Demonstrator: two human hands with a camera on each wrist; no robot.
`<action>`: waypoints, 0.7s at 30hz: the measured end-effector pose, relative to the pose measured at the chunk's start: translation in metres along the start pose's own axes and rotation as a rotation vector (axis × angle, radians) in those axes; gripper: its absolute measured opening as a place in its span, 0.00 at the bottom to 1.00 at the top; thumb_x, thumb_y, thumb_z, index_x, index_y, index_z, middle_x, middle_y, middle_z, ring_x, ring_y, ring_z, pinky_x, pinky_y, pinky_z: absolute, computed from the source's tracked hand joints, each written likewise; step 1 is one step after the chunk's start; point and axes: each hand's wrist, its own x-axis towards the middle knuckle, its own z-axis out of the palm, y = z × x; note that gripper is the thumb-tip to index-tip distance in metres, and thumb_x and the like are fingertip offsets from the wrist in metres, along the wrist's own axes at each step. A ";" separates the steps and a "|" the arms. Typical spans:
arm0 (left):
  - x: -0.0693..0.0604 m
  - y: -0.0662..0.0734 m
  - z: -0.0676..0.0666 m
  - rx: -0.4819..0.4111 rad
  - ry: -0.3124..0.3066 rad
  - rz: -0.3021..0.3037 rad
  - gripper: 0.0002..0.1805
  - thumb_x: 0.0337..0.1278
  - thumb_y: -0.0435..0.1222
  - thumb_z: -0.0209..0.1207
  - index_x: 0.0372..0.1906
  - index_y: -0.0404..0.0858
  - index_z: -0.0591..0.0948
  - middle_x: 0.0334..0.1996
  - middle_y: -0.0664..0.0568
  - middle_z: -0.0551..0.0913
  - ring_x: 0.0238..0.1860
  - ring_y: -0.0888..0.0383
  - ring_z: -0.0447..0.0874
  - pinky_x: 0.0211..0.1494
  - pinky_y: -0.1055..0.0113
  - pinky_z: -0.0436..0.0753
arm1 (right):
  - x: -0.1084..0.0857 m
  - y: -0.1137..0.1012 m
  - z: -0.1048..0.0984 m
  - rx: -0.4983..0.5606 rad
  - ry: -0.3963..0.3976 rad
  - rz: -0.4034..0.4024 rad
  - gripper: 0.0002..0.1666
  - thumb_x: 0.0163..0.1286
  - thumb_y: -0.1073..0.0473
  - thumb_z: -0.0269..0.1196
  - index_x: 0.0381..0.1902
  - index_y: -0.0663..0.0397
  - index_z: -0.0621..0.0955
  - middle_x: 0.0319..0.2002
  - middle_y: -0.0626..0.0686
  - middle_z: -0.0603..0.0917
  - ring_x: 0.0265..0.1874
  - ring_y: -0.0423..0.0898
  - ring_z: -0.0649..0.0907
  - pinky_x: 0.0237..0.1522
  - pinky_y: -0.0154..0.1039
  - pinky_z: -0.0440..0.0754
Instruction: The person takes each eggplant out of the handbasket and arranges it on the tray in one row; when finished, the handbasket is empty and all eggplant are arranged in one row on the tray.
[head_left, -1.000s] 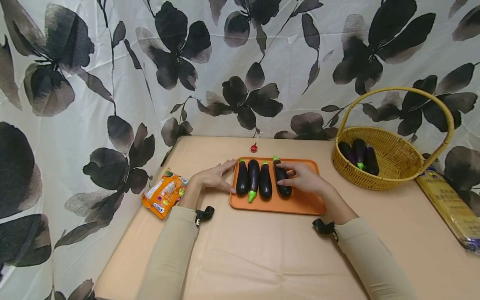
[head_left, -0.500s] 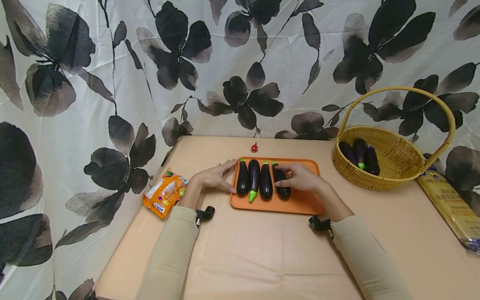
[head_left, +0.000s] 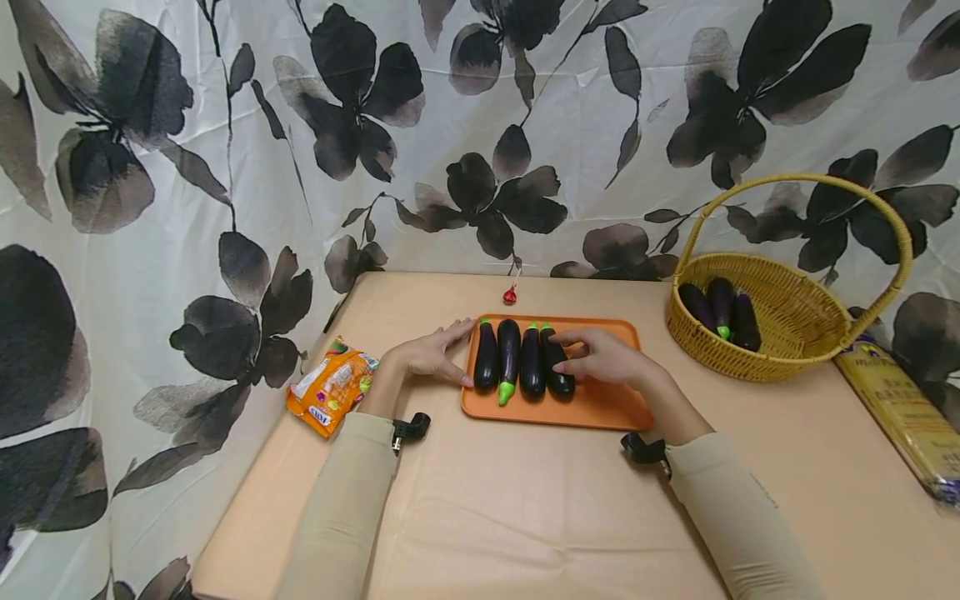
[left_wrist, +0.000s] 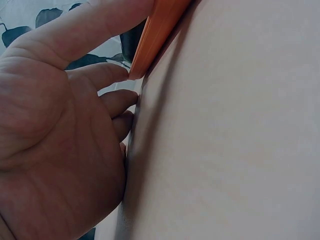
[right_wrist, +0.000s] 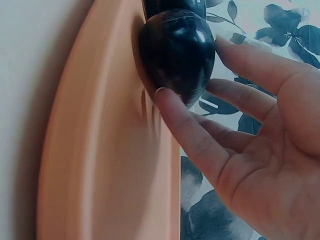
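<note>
Several dark eggplants with green stem ends lie side by side on an orange tray (head_left: 611,402). My right hand (head_left: 603,357) touches the right side of the rightmost eggplant (head_left: 558,383); its thumb and fingers are fairly straight. In the right wrist view the fingertips meet the rounded end of that eggplant (right_wrist: 175,55), which rests on the tray. At the tray's left edge, my left hand (head_left: 426,354) lies with fingers extended and thumb spread. In the left wrist view the left hand's (left_wrist: 60,125) fingertips touch the tray's orange rim (left_wrist: 155,37).
A wicker basket (head_left: 780,358) with a tall handle holds three eggplants (head_left: 720,304) at the right. Beside it is a yellow package (head_left: 892,417). An orange snack bag (head_left: 333,387) lies left of the left arm. A small red item (head_left: 510,297) sits behind the tray, before a floral curtain (head_left: 585,150).
The rightmost eggplant has slid left against its neighbour, with the right hand moving slightly left beside it. The left hand has stayed at the tray edge.
</note>
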 end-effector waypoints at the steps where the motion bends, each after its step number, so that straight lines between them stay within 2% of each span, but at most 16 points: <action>1: 0.000 0.000 0.000 0.001 0.001 0.002 0.71 0.38 0.53 0.82 0.86 0.58 0.48 0.87 0.55 0.37 0.85 0.42 0.25 0.85 0.40 0.34 | 0.000 0.000 0.000 0.001 0.001 -0.002 0.36 0.70 0.55 0.71 0.73 0.56 0.75 0.63 0.63 0.80 0.31 0.53 0.86 0.38 0.46 0.85; 6: -0.001 0.000 0.000 0.006 0.005 0.009 0.71 0.39 0.53 0.82 0.86 0.59 0.48 0.87 0.56 0.37 0.85 0.42 0.26 0.85 0.40 0.34 | 0.000 0.000 0.001 -0.002 0.005 0.003 0.35 0.70 0.55 0.71 0.73 0.57 0.76 0.50 0.61 0.85 0.30 0.53 0.85 0.37 0.46 0.85; 13: 0.000 0.000 0.000 0.008 -0.002 0.015 0.71 0.39 0.53 0.82 0.86 0.58 0.47 0.87 0.56 0.37 0.85 0.42 0.25 0.85 0.41 0.34 | 0.000 0.001 0.000 0.016 -0.009 -0.001 0.36 0.71 0.55 0.71 0.73 0.56 0.75 0.50 0.61 0.86 0.31 0.55 0.86 0.39 0.47 0.86; 18: 0.000 -0.001 0.000 0.013 -0.001 0.013 0.71 0.40 0.53 0.82 0.86 0.57 0.47 0.87 0.56 0.38 0.85 0.42 0.25 0.85 0.41 0.34 | 0.001 0.002 0.000 0.025 -0.015 0.000 0.38 0.70 0.53 0.72 0.74 0.52 0.74 0.33 0.57 0.87 0.30 0.56 0.86 0.38 0.47 0.86; 21: 0.000 -0.001 0.000 0.011 0.001 0.008 0.70 0.40 0.53 0.82 0.86 0.58 0.47 0.87 0.57 0.38 0.85 0.44 0.26 0.85 0.42 0.34 | 0.002 0.003 0.000 0.030 -0.015 0.002 0.39 0.69 0.52 0.72 0.75 0.50 0.74 0.28 0.57 0.86 0.30 0.56 0.86 0.37 0.45 0.84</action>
